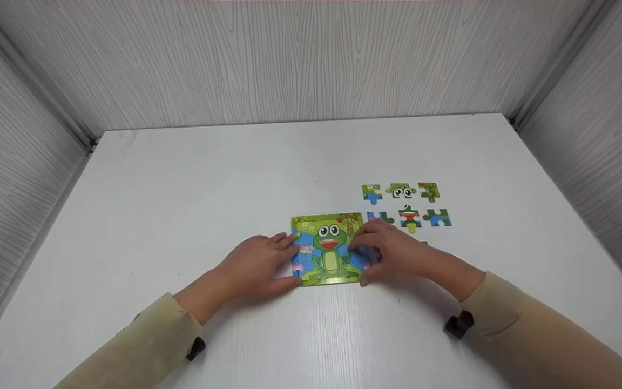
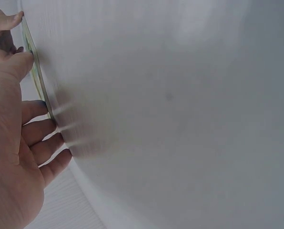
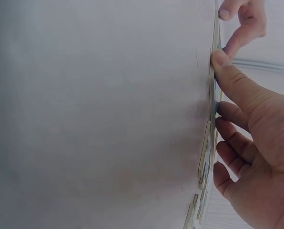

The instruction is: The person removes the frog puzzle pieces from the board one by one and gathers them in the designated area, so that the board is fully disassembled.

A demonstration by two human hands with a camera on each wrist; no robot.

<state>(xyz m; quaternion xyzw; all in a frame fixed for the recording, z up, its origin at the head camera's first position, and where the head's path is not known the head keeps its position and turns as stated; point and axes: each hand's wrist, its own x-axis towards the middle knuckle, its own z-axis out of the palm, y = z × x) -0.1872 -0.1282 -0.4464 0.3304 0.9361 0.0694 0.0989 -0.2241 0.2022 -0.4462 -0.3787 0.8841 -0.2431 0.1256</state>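
Observation:
A square frog puzzle board (image 1: 331,262) lies flat on the white table, its printed picture facing up. My left hand (image 1: 259,265) touches the board's left edge with fairly straight fingers, its thumb at the lower left corner. On the opposite side, my right hand (image 1: 394,248) reaches over the right edge with bent fingers. Its thumb touches near the lower right corner, also seen in the right wrist view, where the board is a thin edge (image 3: 212,81). Whether a puzzle piece is between those fingers is hidden.
Loose jigsaw pieces lie right of the board: a piece with eyes (image 1: 401,192), a red-mouthed piece (image 1: 410,218) and several others in rows. My right hand partly covers the nearest ones. A grey wood-grain panel (image 1: 300,65) closes off the table's back.

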